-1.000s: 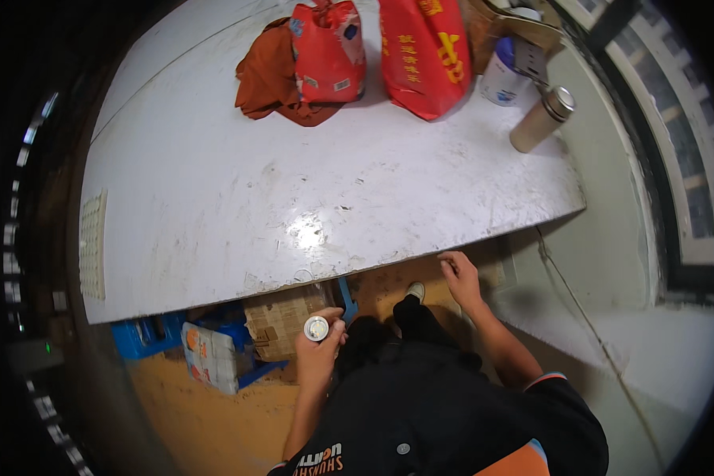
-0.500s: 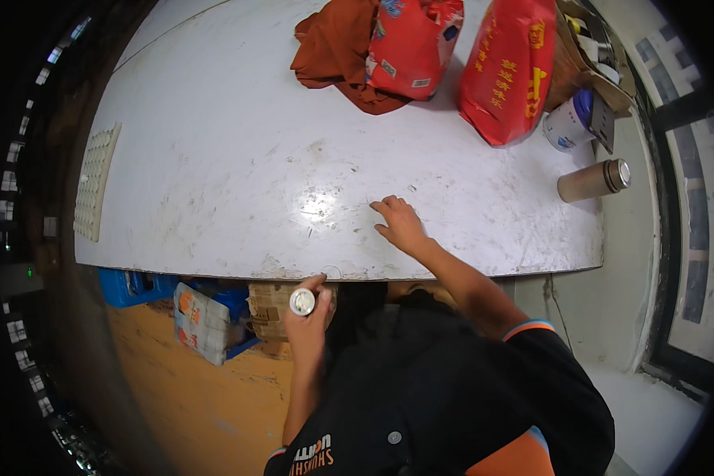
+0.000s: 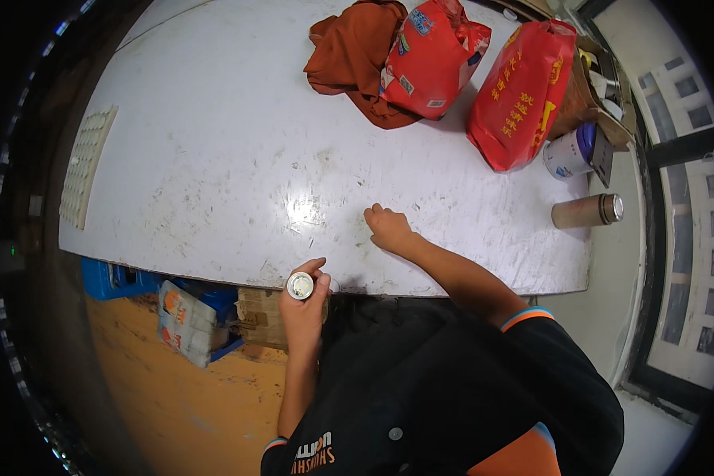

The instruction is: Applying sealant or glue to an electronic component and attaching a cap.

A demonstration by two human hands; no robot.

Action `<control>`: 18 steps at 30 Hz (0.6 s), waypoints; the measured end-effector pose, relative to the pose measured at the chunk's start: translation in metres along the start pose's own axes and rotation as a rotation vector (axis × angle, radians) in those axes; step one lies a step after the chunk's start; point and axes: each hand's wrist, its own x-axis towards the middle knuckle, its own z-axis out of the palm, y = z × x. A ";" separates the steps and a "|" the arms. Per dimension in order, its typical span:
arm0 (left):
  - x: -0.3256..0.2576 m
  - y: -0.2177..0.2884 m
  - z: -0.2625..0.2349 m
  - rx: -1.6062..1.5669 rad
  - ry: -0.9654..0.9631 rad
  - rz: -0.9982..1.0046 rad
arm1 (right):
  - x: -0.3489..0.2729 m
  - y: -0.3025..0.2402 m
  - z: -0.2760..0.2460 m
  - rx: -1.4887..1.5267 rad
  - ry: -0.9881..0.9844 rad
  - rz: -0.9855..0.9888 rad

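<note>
My left hand [image 3: 303, 308] is closed around a small round cup-shaped thing [image 3: 300, 285], with a white rim and a pale yellowish inside, at the table's near edge. It looks like a small spotlight bulb, but its lower part is hidden in my fingers. Further right, my right hand [image 3: 389, 230] rests low over the white tabletop [image 3: 214, 182] with its fingers curled in. Whatever may be between those fingertips is too small or hidden to make out.
A pale tray with rows of round bumps [image 3: 89, 166] lies at the far left. Rust-coloured cloth [image 3: 355, 51], two red bags [image 3: 440, 59], a carton [image 3: 575, 103], a white tub [image 3: 565, 155] and a flask [image 3: 583, 213] line the right. Below the edge are a cardboard box [image 3: 262, 317] and blue crates [image 3: 119, 282].
The fingers of my right hand have curled in from a spread pose, and that hand sits slightly further left. My left hand, still holding the round thing, is a little higher. The whole view has shifted.
</note>
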 end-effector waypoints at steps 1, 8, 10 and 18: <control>-0.003 -0.002 0.003 -0.019 0.020 -0.016 | 0.000 -0.002 -0.001 0.023 -0.014 -0.013; -0.011 0.004 0.044 -0.045 0.086 -0.023 | -0.053 0.005 -0.063 1.379 -0.146 0.127; -0.008 0.007 0.063 0.021 0.067 0.034 | -0.087 0.000 -0.111 1.574 -0.119 0.148; -0.018 0.051 0.150 -0.029 -0.185 0.121 | -0.166 0.027 -0.171 1.799 0.083 -0.006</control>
